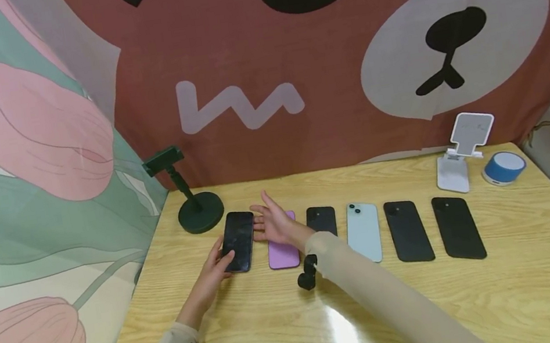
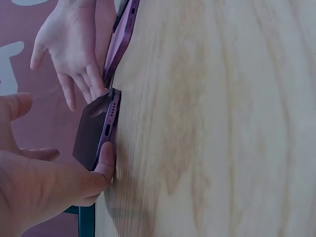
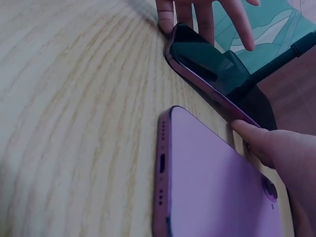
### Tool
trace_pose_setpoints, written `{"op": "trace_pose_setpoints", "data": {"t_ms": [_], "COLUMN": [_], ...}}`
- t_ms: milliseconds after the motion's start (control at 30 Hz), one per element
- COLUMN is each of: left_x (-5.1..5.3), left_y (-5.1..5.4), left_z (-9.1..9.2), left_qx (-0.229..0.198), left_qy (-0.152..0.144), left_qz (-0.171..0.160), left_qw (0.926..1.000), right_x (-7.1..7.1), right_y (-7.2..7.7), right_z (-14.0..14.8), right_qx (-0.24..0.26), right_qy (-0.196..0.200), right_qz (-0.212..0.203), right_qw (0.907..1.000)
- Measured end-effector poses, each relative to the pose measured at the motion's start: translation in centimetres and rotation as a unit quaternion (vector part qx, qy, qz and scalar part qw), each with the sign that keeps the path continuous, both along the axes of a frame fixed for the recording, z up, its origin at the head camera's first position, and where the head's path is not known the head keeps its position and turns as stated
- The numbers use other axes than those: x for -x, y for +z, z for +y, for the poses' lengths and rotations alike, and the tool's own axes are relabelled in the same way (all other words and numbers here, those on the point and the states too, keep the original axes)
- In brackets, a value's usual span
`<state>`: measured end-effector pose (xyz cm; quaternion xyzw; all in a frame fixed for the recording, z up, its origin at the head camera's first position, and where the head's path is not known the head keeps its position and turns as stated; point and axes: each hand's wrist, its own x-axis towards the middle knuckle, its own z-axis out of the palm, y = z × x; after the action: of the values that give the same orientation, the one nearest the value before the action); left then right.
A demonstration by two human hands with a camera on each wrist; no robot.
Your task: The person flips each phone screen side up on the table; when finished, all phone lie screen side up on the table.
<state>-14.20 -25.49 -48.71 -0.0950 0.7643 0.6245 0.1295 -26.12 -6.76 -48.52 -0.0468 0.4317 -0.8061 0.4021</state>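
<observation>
A phone [image 1: 239, 241] lies with its dark, glossy screen up and purple edges showing. My left hand [image 1: 213, 267] touches its left side near the bottom corner, fingers spread. On the other side, my right hand [image 1: 276, 225] is held palm toward the phone with straight fingers, the fingertips at its right edge near the top. A purple phone [image 3: 217, 173] lies back up beneath my right hand and forearm, partly covered by them in the head view. Under the screen-up phone, the right wrist view shows a dark shadow along its edge.
To the right, phones lie back up in a row: a dark one [image 1: 321, 219], a light blue one [image 1: 364, 235] and two black ones. A dark green phone stand [image 1: 200, 212] is at back left; a white stand [image 1: 452, 173] and blue speaker [image 1: 504, 168] stand back right.
</observation>
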Motion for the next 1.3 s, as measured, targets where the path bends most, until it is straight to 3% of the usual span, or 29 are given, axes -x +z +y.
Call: {"op": "trace_pose_setpoints", "data": {"t_ms": [267,433,800,1300], "left_x": [-0.2,0.0,-0.1,-0.3], "left_y": [1.2,0.6,0.6,0.1], "left_z": [0.1,-0.2,-0.2,-0.6], "left_qx": [-0.012,-0.001,0.016,0.005], "left_qy": [-0.019,-0.021,-0.03,-0.008], "left_qz": [-0.015,-0.012,-0.016,-0.018], "left_qw": [0.9996,0.9997,0.9993,0.9998], "right_x": [0.2,0.0,-0.4,-1.6], "right_y": [0.4,0.5,0.4,0.2], "right_z": [0.1,-0.1,-0.3,-0.4], "right_qx": [-0.015,-0.019,-0.021,-0.01], "right_qy": [0.0,-0.014,-0.035,-0.059], "right_qz": [0.011,0.002,-0.009,-0.024], "right_qw": [0.9998,0.9997,0.9991,0.9979]}}
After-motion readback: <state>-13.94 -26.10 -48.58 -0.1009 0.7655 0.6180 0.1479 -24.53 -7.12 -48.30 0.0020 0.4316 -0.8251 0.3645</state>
